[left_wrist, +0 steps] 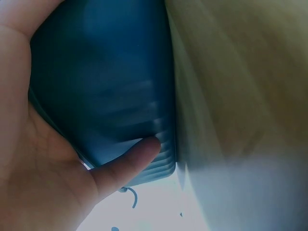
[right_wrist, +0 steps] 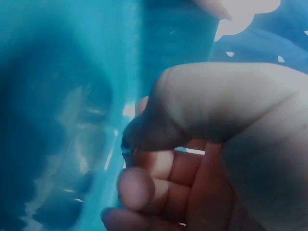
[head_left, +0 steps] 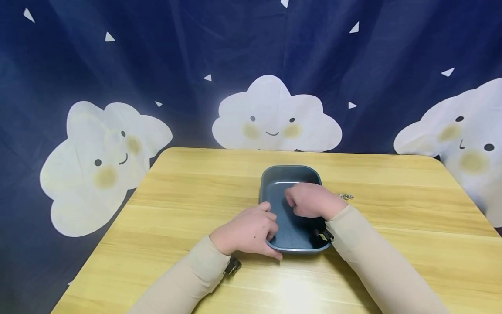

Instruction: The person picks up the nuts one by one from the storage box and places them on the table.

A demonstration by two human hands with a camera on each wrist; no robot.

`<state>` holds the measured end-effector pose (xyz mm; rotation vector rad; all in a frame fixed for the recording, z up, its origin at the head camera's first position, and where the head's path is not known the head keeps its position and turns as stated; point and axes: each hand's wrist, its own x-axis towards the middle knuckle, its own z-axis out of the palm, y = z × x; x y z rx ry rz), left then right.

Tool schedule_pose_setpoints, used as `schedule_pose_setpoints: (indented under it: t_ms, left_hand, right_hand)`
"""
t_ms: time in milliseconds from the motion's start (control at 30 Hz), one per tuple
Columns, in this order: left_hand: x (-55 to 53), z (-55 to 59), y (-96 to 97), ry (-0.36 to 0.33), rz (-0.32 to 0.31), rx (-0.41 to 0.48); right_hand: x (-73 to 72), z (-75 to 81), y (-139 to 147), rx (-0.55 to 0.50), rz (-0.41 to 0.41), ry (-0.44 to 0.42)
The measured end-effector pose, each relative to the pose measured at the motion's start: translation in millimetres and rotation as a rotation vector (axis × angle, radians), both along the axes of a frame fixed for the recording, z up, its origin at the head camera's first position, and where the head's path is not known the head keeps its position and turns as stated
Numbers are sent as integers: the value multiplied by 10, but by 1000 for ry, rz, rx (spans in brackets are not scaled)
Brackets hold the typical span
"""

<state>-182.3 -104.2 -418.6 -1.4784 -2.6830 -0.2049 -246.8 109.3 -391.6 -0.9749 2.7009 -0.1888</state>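
Observation:
A deep blue-grey tray (head_left: 292, 249) with rounded corners stands on the wooden table. My left hand (head_left: 252, 229) grips its near left corner. The left thumb lies along the outer wall in the left wrist view, while the fingers curl over the rim. My right hand (head_left: 313, 201) is over the tray's inside, towards its right wall, with fingers bent downward. In the right wrist view, thumb and forefinger meet beside the teal-looking tray wall (right_wrist: 125, 57); I cannot tell whether something small sits between them. Several small shiny metal pieces (head_left: 347, 196) lie on the table, right of the tray.
The light wooden table (head_left: 188, 183) extends on both sides of the tray. Behind it hangs a dark blue curtain (head_left: 176, 48) with white clouds and small triangles. Dark clips are at both beige sleeves (head_left: 376, 253).

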Motion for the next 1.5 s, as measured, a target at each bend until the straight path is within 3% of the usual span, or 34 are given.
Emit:
schedule_pose_setpoints:
  t_ms: [367, 633, 1033, 1500]
  left_hand:
    - [11, 25, 43, 12, -20, 5]
    - [17, 30, 52, -1, 5, -32]
    - [26, 37, 22, -23, 22, -37]
    - [21, 31, 29, -32, 27, -46]
  right_hand:
    - [262, 411, 257, -207, -1, 129]
    - [356, 593, 654, -225, -58, 165]
    - [244, 483, 1004, -212, -114, 71]
    - [70, 84, 1204, -99, -155, -76]
